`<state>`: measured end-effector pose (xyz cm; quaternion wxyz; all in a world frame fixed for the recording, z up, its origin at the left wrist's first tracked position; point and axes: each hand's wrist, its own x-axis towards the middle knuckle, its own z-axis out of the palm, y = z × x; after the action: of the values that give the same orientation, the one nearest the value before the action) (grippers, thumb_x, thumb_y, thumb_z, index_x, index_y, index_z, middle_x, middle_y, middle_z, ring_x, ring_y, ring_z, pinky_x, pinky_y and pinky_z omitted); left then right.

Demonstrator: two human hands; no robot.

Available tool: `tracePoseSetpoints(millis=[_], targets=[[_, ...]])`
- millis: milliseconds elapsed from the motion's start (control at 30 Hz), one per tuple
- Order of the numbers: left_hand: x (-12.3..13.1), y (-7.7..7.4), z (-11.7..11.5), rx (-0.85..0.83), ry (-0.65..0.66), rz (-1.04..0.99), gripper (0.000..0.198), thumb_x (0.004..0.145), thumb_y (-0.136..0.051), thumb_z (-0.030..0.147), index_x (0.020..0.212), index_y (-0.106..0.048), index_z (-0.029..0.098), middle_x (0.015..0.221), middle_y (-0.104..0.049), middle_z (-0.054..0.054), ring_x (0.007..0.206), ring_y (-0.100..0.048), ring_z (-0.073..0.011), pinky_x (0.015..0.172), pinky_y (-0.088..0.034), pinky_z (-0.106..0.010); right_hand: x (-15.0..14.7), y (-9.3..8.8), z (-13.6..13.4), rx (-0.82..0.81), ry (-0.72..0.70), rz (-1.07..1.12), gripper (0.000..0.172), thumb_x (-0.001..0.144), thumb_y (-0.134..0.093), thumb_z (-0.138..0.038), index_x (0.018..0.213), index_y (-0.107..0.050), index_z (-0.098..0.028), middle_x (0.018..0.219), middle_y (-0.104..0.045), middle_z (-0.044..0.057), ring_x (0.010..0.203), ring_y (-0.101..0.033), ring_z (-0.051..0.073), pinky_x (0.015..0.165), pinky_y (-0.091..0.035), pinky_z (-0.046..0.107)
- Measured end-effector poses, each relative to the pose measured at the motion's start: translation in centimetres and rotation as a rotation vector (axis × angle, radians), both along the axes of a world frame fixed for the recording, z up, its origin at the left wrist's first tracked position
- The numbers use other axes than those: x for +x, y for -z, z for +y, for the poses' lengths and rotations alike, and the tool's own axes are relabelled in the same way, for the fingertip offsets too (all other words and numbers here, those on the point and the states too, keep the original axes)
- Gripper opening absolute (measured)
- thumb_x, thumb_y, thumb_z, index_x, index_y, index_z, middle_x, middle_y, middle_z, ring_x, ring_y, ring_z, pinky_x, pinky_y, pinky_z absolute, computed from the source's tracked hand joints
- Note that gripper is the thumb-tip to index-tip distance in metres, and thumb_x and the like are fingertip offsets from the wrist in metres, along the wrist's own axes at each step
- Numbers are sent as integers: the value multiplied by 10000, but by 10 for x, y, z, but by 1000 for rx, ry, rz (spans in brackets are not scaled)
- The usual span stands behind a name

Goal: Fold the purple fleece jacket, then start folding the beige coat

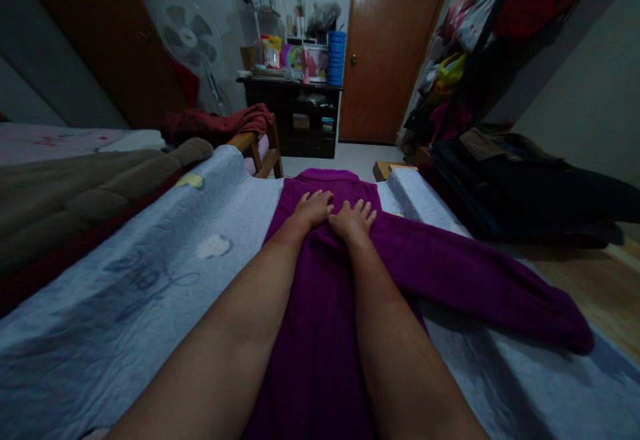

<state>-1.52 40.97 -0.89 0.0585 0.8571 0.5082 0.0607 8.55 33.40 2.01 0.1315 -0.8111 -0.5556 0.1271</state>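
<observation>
A purple long-sleeved garment [320, 333] lies spread on a light blue patterned bed cover [215, 280], its collar at the far end. One sleeve stretches out to the right; on the left side no sleeve shows. My left hand [314, 208] rests on the upper part of the garment, fingers spread and flat. Close beside it, almost touching, my right hand [353, 219] presses on the cloth with its fingers apart. Small creases run in the fabric just below both hands.
A brown blanket [100, 187] lies along the left, with a dark red cloth [220, 123] beyond it. Dark folded clothes [530, 180] are stacked on the right. At the back stand a fan [193, 37], a dark cabinet [290, 120] and a wooden door [390, 53].
</observation>
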Motion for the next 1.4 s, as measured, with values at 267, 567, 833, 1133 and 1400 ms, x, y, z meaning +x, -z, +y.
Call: tracePoseSetpoints(millis=[267, 567, 833, 1133, 1400], targets=[[0, 2, 0, 4, -21, 34, 495, 977, -335, 345, 1459, -382, 246, 1561, -342, -47, 1462, -229, -202, 1179, -174, -441, 0, 2, 2, 99, 60, -2, 721, 859, -489, -460, 1435, -397, -36, 1547, -255, 249, 1451, -139, 380, 1156, -96, 519], [-2, -2, -3, 6, -5, 26, 497, 979, -335, 352, 1461, -382, 241, 1565, -330, -58, 1457, -243, -218, 1169, -209, -463, -4, -1, 3, 164, -173, -28, 400, 904, -383, -259, 1189, -638, -139, 1208, -655, 147, 1157, -570, 246, 1031, -360, 361], [-1, -2, -4, 22, -19, 29, 484, 977, -345, 343, 1450, -403, 257, 1554, -354, -50, 1451, -259, -206, 1170, -205, -451, -4, 5, 0, 71, -109, -56, 497, 906, -404, -376, 1324, -575, -168, 1507, -404, 129, 1416, -273, 334, 1143, -141, 529], [-3, -3, -3, 35, -17, -21, 481, 962, -386, 339, 1429, -418, 228, 1536, -384, -63, 1432, -294, -220, 1164, -233, -451, -5, 1, 1, 129, -11, -3, 528, 902, -432, -359, 1360, -518, -110, 1518, -349, 199, 1426, -232, 373, 1136, -131, 546], [-7, -12, -9, 243, -284, -140, 361, 872, -545, 320, 1205, -542, 179, 1317, -498, -128, 1252, -441, -292, 1060, -379, -391, -11, -10, 3, 222, -230, 24, 474, 877, -395, -171, 1333, -507, -108, 1371, -530, 163, 1268, -481, 240, 1059, -339, 361]])
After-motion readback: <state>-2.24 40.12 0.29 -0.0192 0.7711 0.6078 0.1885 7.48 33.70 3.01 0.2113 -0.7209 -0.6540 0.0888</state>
